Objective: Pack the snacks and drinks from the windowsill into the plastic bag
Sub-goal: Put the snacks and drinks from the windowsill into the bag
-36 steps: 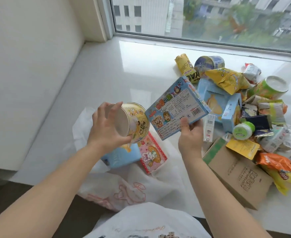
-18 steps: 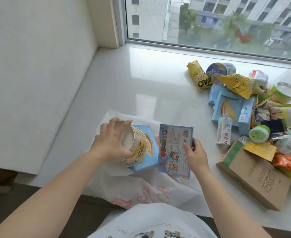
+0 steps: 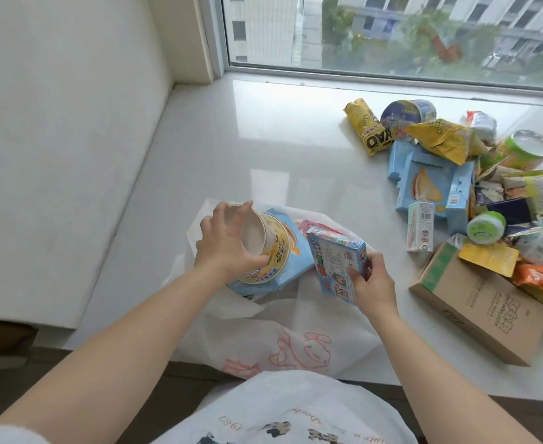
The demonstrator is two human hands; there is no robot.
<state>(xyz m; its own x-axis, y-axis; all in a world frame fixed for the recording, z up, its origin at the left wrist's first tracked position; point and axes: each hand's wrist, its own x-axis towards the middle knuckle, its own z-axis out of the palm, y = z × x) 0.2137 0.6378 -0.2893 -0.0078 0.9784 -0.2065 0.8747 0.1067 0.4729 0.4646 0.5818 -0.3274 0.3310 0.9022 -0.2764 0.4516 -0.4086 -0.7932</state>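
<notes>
In the head view, the left hand (image 3: 228, 248) is wrapping its grip round a yellow cup (image 3: 263, 248), bottom facing the camera, over the open white plastic bag (image 3: 295, 334) lying at the windowsill's (image 3: 231, 139) near edge. The right hand (image 3: 374, 288) is pinching a blue snack box (image 3: 337, 264) just beside the cup, above the bag's mouth. A light-blue box (image 3: 292, 251) is lying inside. The remaining snacks (image 3: 449, 139) are sitting piled to the right, with a brown carton (image 3: 478, 306) nearest.
</notes>
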